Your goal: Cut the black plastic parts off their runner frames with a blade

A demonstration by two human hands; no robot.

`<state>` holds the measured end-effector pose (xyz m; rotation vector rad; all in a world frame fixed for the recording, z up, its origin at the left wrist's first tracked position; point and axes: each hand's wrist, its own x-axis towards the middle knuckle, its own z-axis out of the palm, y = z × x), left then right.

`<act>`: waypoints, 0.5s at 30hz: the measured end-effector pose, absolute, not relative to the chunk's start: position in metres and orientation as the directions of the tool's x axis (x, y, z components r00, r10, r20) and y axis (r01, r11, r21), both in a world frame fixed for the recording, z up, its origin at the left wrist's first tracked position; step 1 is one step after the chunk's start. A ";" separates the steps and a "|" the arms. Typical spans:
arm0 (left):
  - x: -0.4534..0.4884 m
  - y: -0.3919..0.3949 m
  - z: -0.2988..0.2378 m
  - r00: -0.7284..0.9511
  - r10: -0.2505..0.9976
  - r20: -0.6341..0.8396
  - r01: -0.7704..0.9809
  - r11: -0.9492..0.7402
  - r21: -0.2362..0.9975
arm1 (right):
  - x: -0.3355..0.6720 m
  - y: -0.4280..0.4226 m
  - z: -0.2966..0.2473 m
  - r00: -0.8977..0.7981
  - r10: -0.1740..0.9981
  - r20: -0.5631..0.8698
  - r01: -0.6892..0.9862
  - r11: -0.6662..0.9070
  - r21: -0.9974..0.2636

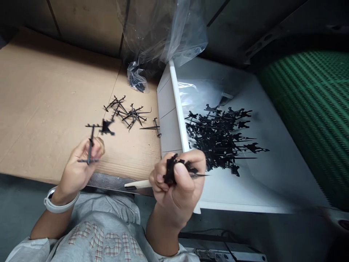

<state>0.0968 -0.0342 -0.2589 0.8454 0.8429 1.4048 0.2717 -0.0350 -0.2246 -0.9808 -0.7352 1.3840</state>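
Note:
My left hand (pixel 84 160), wearing a white wristband, pinches a thin black plastic sprue (pixel 91 143) with crossbars at both ends. A flat, notched black plastic part (pixel 107 127) sits beside its upper crossbar; whether they are joined I cannot tell. My right hand (pixel 178 185) is closed around a bunch of small black plastic parts (pixel 171 169), its thumb pressed on them and a thin spike pointing right. Several bare black sprues (pixel 132 115) lie loose on the cardboard beyond my hands. To the right, a pile of similar black parts (pixel 215 138) lies in a white tray (pixel 245 189).
Cardboard (pixel 49 109) covers the bench on the left. The tray's raised white wall (pixel 177 105) divides it from the tray. Clear plastic bags (pixel 163 32) hang behind, and a small bag with black pieces (pixel 137 78) rests below. Green ribbed material (pixel 308 109) stands at right.

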 end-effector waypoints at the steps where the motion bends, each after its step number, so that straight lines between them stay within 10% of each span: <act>1: 0.095 -0.036 -0.258 0.070 0.997 0.019 -0.393 0.010 0.919 | 0.272 -0.033 -0.224 0.037 0.990 -0.137 -0.449 -0.106 -0.887; 15: 0.098 -0.039 -0.254 0.372 0.893 0.253 0.024 -0.282 0.959 | 0.256 -0.020 -0.232 -0.254 0.939 -0.233 -0.499 -0.334 -0.800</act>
